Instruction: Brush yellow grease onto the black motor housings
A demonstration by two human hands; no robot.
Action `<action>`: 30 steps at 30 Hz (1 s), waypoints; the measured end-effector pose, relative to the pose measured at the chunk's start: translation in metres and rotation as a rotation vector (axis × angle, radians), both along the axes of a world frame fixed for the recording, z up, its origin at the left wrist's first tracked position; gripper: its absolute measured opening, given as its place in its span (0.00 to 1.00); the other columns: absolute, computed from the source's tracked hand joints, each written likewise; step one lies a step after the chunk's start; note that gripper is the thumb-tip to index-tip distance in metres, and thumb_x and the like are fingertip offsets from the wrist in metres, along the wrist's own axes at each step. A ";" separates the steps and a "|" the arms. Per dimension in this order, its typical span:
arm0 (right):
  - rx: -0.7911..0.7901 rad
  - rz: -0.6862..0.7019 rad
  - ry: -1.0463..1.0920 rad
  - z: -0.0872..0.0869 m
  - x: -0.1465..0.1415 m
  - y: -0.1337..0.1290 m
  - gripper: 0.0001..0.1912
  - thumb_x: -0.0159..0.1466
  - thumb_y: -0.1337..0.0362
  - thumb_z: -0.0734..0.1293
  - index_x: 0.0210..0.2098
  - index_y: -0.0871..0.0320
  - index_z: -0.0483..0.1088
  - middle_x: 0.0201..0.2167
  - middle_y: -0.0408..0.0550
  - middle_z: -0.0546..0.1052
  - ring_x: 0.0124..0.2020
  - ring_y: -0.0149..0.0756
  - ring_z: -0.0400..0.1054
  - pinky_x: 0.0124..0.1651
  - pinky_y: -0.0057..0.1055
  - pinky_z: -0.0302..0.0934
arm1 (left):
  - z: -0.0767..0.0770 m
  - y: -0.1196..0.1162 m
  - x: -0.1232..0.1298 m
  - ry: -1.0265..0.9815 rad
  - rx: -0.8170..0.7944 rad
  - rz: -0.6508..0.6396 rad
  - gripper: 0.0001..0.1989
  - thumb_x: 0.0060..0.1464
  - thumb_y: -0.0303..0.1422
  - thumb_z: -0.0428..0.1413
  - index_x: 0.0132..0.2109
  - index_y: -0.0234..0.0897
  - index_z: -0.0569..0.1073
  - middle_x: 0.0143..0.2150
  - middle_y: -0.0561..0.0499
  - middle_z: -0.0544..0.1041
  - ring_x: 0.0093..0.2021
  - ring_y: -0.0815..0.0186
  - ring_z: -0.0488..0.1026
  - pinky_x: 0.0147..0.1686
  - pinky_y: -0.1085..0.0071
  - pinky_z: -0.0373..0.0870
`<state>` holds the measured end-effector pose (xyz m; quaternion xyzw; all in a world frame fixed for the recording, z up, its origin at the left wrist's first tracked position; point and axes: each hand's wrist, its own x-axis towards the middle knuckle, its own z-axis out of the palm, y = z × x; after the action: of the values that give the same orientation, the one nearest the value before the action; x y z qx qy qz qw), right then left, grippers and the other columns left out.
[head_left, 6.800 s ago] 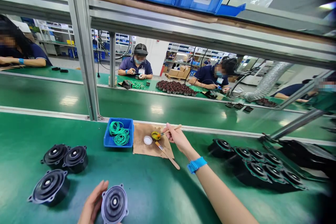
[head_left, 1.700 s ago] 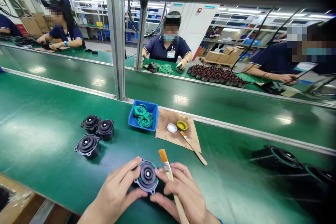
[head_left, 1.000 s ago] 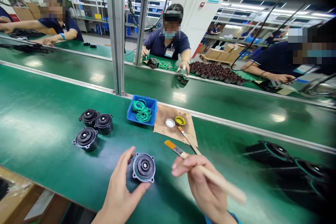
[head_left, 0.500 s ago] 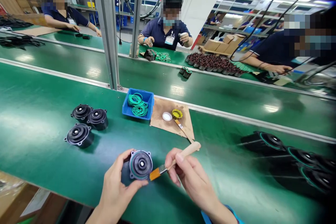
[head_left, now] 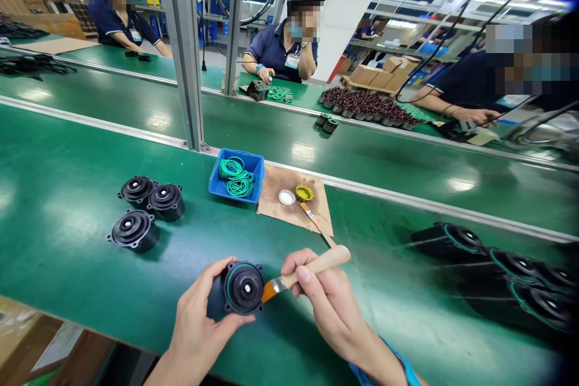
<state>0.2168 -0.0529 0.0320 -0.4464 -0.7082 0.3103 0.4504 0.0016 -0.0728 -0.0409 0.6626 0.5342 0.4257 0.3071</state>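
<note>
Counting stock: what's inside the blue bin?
The blue bin holds a tangled pile of green rubber rings. Its floor beneath them is mostly covered, so anything underneath can't be seen.

Counts along the green bench

Four round black plastic housings were near: one held housing (head_left: 244, 287) with a green ring, and three loose housings (head_left: 147, 207) in a cluster to the left. Two wooden-handled flat brushes showed, one held brush (head_left: 304, 273) and one lying brush (head_left: 316, 224) on the single brown cardboard sheet (head_left: 277, 205). There was one blue plastic bin (head_left: 248, 164), one white round lid (head_left: 286, 197) and one yellow round pot (head_left: 304, 192). Green rubber rings (head_left: 235, 176) lay tangled, too many to count. Three co-workers sat opposite.
</note>
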 end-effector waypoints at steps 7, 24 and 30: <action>0.152 -0.033 -0.051 0.007 0.001 -0.001 0.18 0.75 0.62 0.56 0.31 0.57 0.70 0.29 0.45 0.71 0.26 0.29 0.68 0.29 0.25 0.68 | 0.007 0.001 0.001 0.053 0.114 -0.019 0.36 0.41 0.29 0.71 0.57 0.48 0.69 0.52 0.54 0.81 0.50 0.60 0.81 0.51 0.68 0.78; 0.154 -0.135 0.103 0.005 0.002 -0.008 0.16 0.72 0.62 0.62 0.29 0.57 0.73 0.22 0.43 0.74 0.18 0.28 0.68 0.20 0.23 0.65 | 0.024 0.000 0.010 0.271 0.597 -0.023 0.18 0.57 0.24 0.59 0.54 0.35 0.70 0.46 0.43 0.79 0.49 0.57 0.76 0.49 0.64 0.74; 0.207 -0.146 0.019 0.010 -0.001 -0.004 0.18 0.72 0.62 0.62 0.26 0.57 0.72 0.22 0.44 0.76 0.18 0.28 0.69 0.22 0.23 0.65 | 0.026 -0.001 0.011 0.334 0.638 -0.035 0.17 0.57 0.21 0.57 0.53 0.35 0.71 0.47 0.43 0.77 0.50 0.57 0.74 0.51 0.63 0.72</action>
<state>0.2153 -0.0572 0.0418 -0.4450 -0.6978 0.2057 0.5222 0.0127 -0.0738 -0.0147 0.7945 0.4058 0.4518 0.0004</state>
